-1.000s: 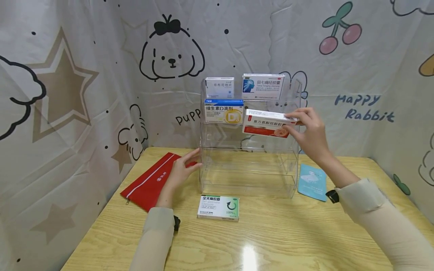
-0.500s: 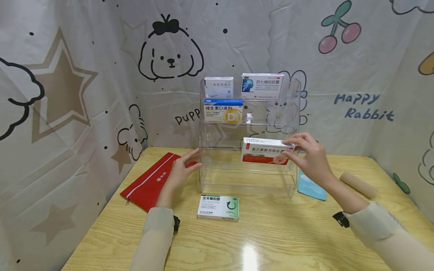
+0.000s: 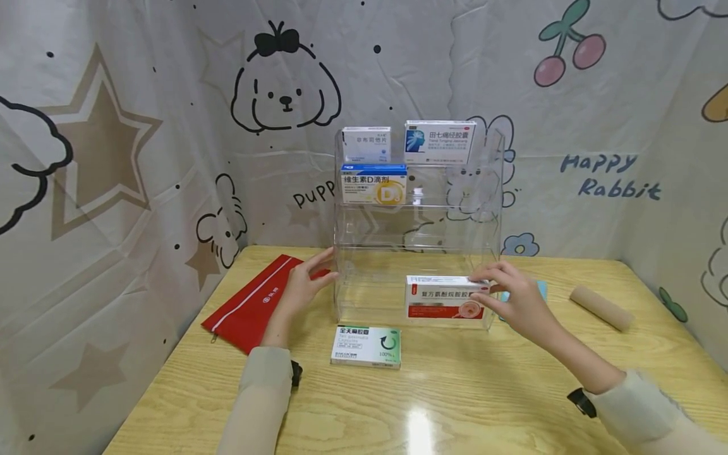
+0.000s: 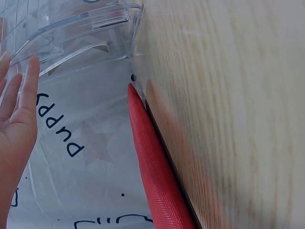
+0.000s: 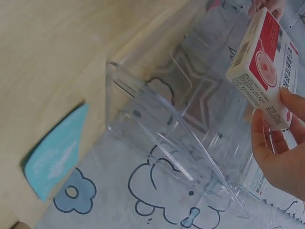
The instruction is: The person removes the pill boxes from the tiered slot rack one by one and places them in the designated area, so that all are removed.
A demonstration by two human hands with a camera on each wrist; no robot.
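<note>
My right hand (image 3: 519,302) pinches the right end of a red-and-white medicine box (image 3: 435,302) between thumb and fingers. In the head view this box is upright at the lowest tier of a clear acrylic display rack (image 3: 370,265), right of its middle. My left hand (image 3: 299,292) has its fingers extended, with fingertips at the rack's left side. On the upper tiers stand a white-and-blue medicine box (image 3: 366,145), a medicine box with a blue head picture (image 3: 440,143) and a vitamin D box (image 3: 373,185). A green-and-white medicine box (image 3: 364,347) lies flat before the rack.
A red zippered pouch (image 3: 258,303) lies left of the rack, partly behind my left hand. To the right are a light-blue packet (image 5: 55,155), mostly covered by my right hand in the head view, and a brown cardboard tube (image 3: 601,308). A printed curtain encloses the table.
My right hand has lowered the red-and-white medicine box from in front of the second tier to the lowest tier. The cardboard tube has come into sight. My left hand stays at the rack.
</note>
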